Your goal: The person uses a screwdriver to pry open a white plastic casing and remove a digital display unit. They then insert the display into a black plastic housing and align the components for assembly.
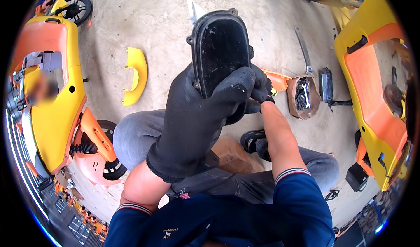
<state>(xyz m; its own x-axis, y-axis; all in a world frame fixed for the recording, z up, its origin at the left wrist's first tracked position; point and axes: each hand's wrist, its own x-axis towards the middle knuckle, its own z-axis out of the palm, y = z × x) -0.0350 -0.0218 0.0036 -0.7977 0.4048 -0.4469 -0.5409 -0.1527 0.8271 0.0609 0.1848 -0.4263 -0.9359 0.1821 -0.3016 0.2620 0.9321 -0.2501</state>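
My left hand (199, 102), in a black knit work glove, is closed on an oval black plastic cover (222, 46) with small screw tabs round its rim. Its thumb presses on the lower part of the cover's face. My right hand (262, 87), gloved in black too, is beside the cover's lower right edge, its fingers curled; the left glove partly hides it, and what it grips cannot be made out. Past the cover's top left edge shows a pale pointed piece (195, 12).
Yellow-and-orange scooter bodies stand at left (52, 116) and right (363, 72). A curved yellow panel (139, 76) lies on the concrete floor. To the right are a brown container (302, 111) holding a wrench (306, 94) and small parts, a long metal tool (302, 48), and a black box-shaped part (326, 85).
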